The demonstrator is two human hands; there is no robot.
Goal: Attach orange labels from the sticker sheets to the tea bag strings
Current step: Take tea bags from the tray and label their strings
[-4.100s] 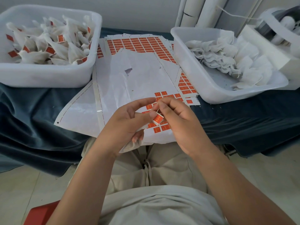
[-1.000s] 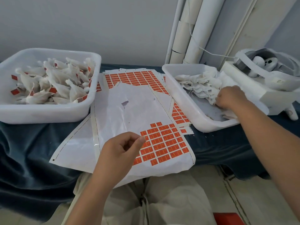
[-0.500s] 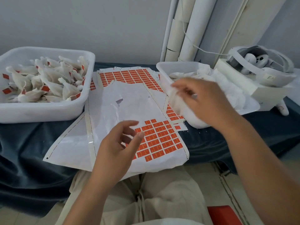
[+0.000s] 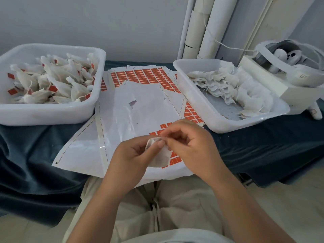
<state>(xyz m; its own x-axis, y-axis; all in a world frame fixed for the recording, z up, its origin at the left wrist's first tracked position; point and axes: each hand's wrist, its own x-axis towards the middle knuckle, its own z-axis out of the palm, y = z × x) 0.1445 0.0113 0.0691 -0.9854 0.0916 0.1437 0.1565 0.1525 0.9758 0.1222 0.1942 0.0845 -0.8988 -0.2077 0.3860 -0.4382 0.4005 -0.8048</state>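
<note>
Right hand (image 4: 191, 144) back from the right tub, tea bag (image 4: 160, 157) (unlabelled) now pinched between both hands' fingertips, left hand (image 4: 133, 155) closed on it

- I see a dark blue cloth (image 4: 35, 155) spread under everything, hanging in folds at the front.
- White pipes (image 4: 208, 27) stand against the grey wall (image 4: 87, 23), with a thin cord (image 4: 228, 47) trailing rightward.
- Far right, a white headset (image 4: 287, 62) sits on a white box (image 4: 263, 81).

Only one marking can be partly read. A small grey mark on the band of the white headset (image 4: 306, 77), at the right edge of the desk (image 4: 263, 148), begins with a capital "E"; what follows is unclear. The orange labels (image 4: 140, 76) on the sticker sheets (image 4: 84, 151) carry fine print, too small to read.
</note>
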